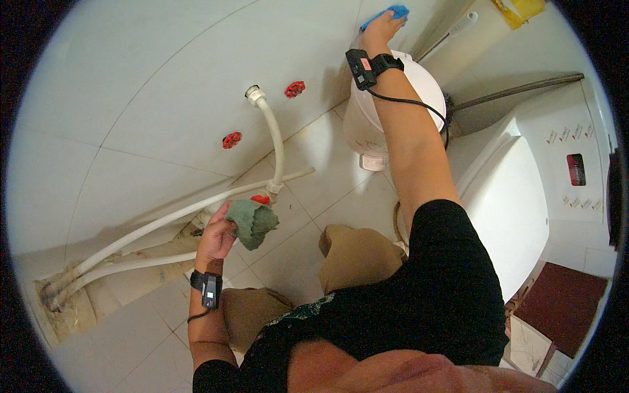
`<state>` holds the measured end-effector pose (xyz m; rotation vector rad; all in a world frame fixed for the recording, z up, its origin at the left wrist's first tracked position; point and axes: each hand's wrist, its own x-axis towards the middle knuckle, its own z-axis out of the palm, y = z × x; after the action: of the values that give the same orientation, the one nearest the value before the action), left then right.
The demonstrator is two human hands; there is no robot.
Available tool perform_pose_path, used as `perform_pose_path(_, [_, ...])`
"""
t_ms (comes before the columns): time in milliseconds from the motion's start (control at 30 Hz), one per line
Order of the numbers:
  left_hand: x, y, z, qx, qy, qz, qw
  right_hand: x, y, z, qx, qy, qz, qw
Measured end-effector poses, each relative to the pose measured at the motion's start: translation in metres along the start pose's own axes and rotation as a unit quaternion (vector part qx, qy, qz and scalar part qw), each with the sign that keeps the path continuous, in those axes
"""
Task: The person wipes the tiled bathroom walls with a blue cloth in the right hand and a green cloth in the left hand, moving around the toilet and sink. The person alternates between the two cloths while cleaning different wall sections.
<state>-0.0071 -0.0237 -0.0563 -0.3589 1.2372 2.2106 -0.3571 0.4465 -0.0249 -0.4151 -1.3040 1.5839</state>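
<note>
My left hand (217, 234) is closed on a crumpled grey-green cloth (251, 224), which hangs out to the right of my fingers. Just behind the cloth, a red valve handle (260, 199) shows at the foot of a white pipe (274, 144). At the far end of my stretched right arm, my right hand (384, 27) grips a blue cloth (395, 11) against the pale tiled wall (196, 72). Below that hand and forearm stands a white lidded bin (367, 121), partly hidden by the arm.
Two red valve knobs (295, 89) stick out of the wall. White hoses (147, 223) run along its base at left. A white toilet (508, 209) stands at right, with a grey hose (517, 92) behind it. A white-handled brush (463, 24) leans near the bin.
</note>
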Motion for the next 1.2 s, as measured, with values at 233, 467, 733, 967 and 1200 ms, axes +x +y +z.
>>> perform_pose_path(233, [0.001, 0.002, -0.002, 0.019, -0.009, 0.013, 1.000, 0.037, 0.031, -0.012, -0.620, -0.307, 0.113, 0.713])
perform_pose_path(467, [0.000, 0.000, 0.000, -0.027, -0.007, 0.025, 0.999, 0.071, -0.030, 0.006, -0.304, -0.135, -0.221, 0.917])
perform_pose_path(733, [0.004, -0.007, -0.012, -0.033, 0.008, 0.036, 0.999, 0.101, -0.043, 0.009, -0.090, -0.039, -0.261, 0.960])
perform_pose_path(967, [0.000, -0.007, -0.024, -0.055, -0.005, 0.030, 0.998, 0.123, 0.025, -0.040, -0.539, -0.259, -0.114, 0.793])
perform_pose_path(1200, [-0.003, -0.008, -0.035, -0.047, -0.006, 0.027, 0.999, 0.137, 0.054, -0.067, -0.672, -0.354, -0.102, 0.642])
